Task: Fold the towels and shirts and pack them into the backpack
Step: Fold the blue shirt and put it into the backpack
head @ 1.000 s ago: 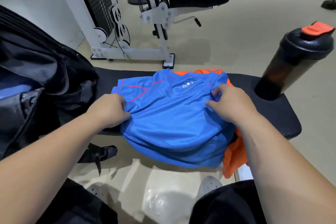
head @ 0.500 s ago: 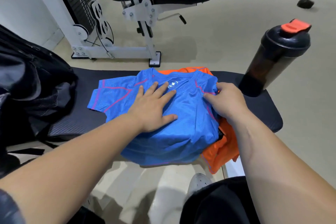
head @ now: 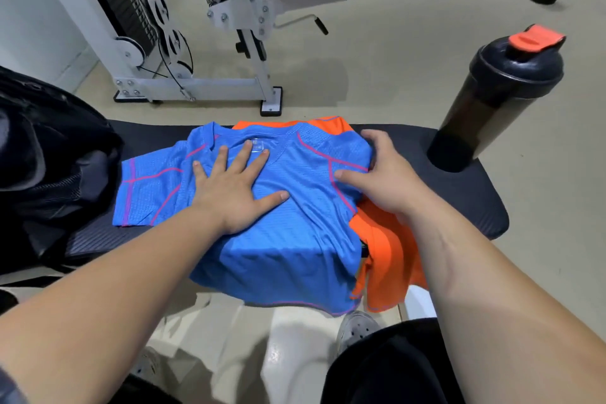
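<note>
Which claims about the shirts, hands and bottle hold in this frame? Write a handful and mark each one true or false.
1. The left hand lies flat on the blue shirt. True.
2. The bottle stands on the bench. True.
3. The right hand holds the bottle. False: it grips the blue shirt's right edge.
4. The orange shirt lies on top of the blue shirt. False: it lies underneath.
5. The blue shirt is inside the backpack. False: it lies on the bench, with the backpack to its left.
</note>
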`<state>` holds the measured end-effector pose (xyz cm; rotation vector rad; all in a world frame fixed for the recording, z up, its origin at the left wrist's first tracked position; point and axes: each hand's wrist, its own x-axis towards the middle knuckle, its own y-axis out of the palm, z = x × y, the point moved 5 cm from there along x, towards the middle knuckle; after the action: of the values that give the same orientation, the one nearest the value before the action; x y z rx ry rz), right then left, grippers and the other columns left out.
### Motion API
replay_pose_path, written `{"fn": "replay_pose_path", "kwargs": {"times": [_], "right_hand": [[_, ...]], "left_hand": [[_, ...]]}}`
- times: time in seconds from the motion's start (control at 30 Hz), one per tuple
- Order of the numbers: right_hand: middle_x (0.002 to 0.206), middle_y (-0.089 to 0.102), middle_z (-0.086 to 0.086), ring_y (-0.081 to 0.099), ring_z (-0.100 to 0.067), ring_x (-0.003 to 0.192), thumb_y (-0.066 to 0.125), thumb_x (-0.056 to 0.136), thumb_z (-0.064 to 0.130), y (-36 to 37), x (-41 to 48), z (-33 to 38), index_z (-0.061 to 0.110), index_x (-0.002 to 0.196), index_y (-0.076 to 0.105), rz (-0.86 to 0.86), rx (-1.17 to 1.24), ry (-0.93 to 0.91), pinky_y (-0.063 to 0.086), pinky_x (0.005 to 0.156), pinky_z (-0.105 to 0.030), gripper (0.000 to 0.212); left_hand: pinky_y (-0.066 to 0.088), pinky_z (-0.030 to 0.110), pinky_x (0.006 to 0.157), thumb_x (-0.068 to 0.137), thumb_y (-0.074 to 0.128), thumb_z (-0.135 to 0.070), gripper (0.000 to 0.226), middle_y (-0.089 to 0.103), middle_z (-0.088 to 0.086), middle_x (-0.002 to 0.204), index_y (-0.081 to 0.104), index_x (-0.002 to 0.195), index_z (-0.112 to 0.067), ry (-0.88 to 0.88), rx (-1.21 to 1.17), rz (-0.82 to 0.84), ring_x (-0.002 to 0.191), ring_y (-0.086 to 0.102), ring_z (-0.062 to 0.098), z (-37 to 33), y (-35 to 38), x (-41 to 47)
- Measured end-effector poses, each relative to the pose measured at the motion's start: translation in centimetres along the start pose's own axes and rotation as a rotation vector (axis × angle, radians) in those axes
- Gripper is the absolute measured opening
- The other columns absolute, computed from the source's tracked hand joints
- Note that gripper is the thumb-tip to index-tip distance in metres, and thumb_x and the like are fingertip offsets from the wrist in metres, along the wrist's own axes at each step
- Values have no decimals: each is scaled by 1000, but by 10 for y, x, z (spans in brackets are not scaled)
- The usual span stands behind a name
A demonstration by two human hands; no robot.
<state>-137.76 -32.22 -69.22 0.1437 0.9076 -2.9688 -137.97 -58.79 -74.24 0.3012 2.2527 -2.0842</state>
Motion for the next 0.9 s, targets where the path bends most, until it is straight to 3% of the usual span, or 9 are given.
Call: {"fn": "replay_pose_path", "kwargs": {"times": [0.13, 0.3, 0.4, 0.53, 0.6, 0.67, 0.73, 0.83, 0.9], "right_hand": [[158, 37, 6, 41, -16, 142, 81, 77, 49, 18, -1, -1, 34, 160, -2, 210, -224, -57, 35, 110, -27, 119], [165, 21, -11, 29, -27, 149, 66, 80, 69, 27, 3, -12, 32, 157, -19, 230, -437, 35, 30, 118, -40, 120], [164, 22, -15, 27, -30, 149, 60, 83, 70, 17, 8, -20, 28, 161, -4, 135, -539, 100, 27, 119, -40, 110], [145, 55, -6, 51, -28, 133, 63, 91, 49, -6, 11, -16, 22, 147, 45, -160, -395, 28, 41, 106, -37, 65], [117, 69, 1, 62, -18, 111, 66, 92, 28, -15, 10, -13, 21, 151, 39, -258, -168, 15, 46, 94, -31, 66], [78, 64, 3, 62, -9, 78, 66, 90, 14, -16, 9, -14, 21, 158, 21, -251, 57, 53, 47, 76, -25, 82], [72, 61, -3, 60, -11, 71, 66, 86, 7, -11, 11, -18, 14, 158, 20, -199, 119, 93, 49, 74, -32, 85], [73, 60, -8, 54, -16, 70, 63, 82, 7, -2, 12, -18, -2, 132, 50, -105, 79, 94, 48, 70, -40, 53], [66, 54, -2, 49, -14, 64, 64, 80, 8, 2, 13, -15, 3, 110, 66, -38, 19, 60, 40, 62, -35, 31]], "left_hand": [[-3, 70, 117, 73, 10, -97, 99, -14, -13, 167, -6, 157, -47, 29, 7, -29, 155, -11, 28, 8, -1, -4], [0, 68, 119, 81, 11, -88, 89, -7, -9, 169, -2, 158, -45, 184, 27, -121, 156, -6, 27, -24, -12, -3], [-2, 67, 119, 79, 13, -89, 90, -11, -11, 168, -3, 157, -47, 247, 2, -62, 155, -9, 26, -51, -7, -1], [-4, 67, 119, 77, 15, -93, 93, -15, -13, 167, -5, 156, -49, 222, 8, -11, 155, -16, 24, -52, 7, 5], [-4, 66, 119, 75, 15, -94, 94, -15, -13, 167, -5, 156, -50, 229, 15, -11, 155, -15, 23, -48, 7, 7], [-5, 66, 119, 74, 16, -95, 95, -15, -13, 167, -6, 156, -51, 225, 25, 1, 155, -16, 23, -42, 5, 10], [-5, 65, 119, 74, 17, -95, 96, -17, -13, 167, -7, 156, -51, 216, 34, 10, 155, -16, 23, -35, 3, 13], [-4, 65, 120, 75, 16, -95, 95, -17, -14, 167, -6, 156, -51, 204, 23, 5, 155, -15, 21, -21, 1, 14], [-4, 64, 120, 74, 15, -95, 95, -17, -15, 166, -6, 156, -51, 196, 21, 1, 155, -15, 21, -14, 0, 15]]}}
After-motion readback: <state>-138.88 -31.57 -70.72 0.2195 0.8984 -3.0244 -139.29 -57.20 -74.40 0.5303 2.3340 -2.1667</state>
